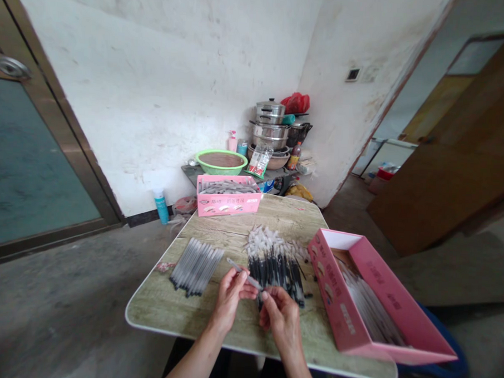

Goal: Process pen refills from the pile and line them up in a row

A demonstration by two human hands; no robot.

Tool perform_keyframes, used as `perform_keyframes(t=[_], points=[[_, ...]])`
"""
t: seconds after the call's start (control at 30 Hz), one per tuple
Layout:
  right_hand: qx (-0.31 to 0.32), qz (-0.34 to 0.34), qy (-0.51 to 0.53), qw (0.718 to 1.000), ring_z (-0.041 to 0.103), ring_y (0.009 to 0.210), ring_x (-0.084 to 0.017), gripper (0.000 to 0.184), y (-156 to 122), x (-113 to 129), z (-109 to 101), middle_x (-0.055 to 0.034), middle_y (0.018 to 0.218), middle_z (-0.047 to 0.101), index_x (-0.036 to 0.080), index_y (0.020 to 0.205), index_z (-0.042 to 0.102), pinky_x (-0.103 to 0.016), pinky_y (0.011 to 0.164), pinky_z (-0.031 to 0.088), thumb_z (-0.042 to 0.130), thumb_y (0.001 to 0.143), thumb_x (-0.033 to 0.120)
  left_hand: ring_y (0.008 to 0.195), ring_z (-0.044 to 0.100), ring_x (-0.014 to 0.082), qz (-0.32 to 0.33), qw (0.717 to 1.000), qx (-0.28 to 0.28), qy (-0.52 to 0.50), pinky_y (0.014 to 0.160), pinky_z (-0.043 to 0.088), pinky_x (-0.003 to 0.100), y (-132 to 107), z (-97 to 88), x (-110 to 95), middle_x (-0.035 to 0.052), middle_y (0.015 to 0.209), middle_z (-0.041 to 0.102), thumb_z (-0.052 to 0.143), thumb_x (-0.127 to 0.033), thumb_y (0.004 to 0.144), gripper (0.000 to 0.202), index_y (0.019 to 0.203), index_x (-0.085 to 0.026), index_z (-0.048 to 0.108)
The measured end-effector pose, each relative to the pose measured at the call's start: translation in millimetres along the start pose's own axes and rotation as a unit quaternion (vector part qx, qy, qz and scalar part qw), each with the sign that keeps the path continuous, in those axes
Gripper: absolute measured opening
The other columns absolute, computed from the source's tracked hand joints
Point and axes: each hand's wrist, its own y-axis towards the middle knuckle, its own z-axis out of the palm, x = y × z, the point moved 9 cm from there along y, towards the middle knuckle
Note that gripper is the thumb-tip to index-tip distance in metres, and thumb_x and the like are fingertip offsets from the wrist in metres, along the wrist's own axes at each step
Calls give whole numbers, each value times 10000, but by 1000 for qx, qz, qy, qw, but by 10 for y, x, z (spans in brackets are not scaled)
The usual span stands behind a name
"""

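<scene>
My left hand (231,293) is closed on a translucent pen barrel (248,277), which slants from upper left to lower right above the table. At the barrel's lower end, the fingers of my right hand (280,310) are pinched together; whatever is between them is hidden. Just beyond my hands lies a bunch of black pen parts (275,271), with a heap of small whitish translucent pieces (266,238) behind it. To the left, a row of translucent pens with dark ends (196,264) lies side by side on the wooden-patterned table (163,305).
A pink box (228,204) full of pens stands at the table's far edge. On the right, a larger pink box (330,304) holds long translucent pieces. Behind the table are a green basin (220,168) and stacked pots (270,134). A blue-capped bottle (161,207) stands on the floor.
</scene>
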Motion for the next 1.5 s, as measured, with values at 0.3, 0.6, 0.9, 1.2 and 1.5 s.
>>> perform_keyframes(t=[0.3,0.6,0.9,1.2,1.5], points=[[11,-23,-15,1000,471,359,-105,333,-27,74,29,22,442,547,191,662,516,-191,365,347,502,878,443,601,679,187,-1,1000,14,0,561,548,283,-26,52,-19,80,720,697,633,-412,798,317,926,-135,550],[27,7,11,1000,464,320,-103,356,-30,-11,83,43,429,534,194,698,498,-182,315,326,483,879,500,590,675,182,-5,1000,-1,14,556,549,280,-20,22,-11,79,714,702,638,-432,787,342,926,-132,549],[18,39,76,996,436,293,-88,385,-38,-95,77,50,406,519,187,635,498,-179,299,317,545,826,518,578,659,170,-4,999,30,21,562,536,277,-46,90,-32,54,694,679,623,-412,803,298,914,-145,552],[24,86,148,985,403,251,-79,388,-79,-262,151,65,379,496,181,684,508,-159,253,273,535,827,541,557,649,163,-14,999,38,22,559,529,278,-57,121,-35,51,699,685,626,-427,796,302,896,-149,563],[-62,23,-48,997,454,301,-97,371,98,-94,-489,39,427,523,169,683,545,-180,290,290,544,822,514,492,571,116,1,1000,9,-7,449,451,212,-20,33,-15,37,651,645,624,-428,799,309,877,-130,594]])
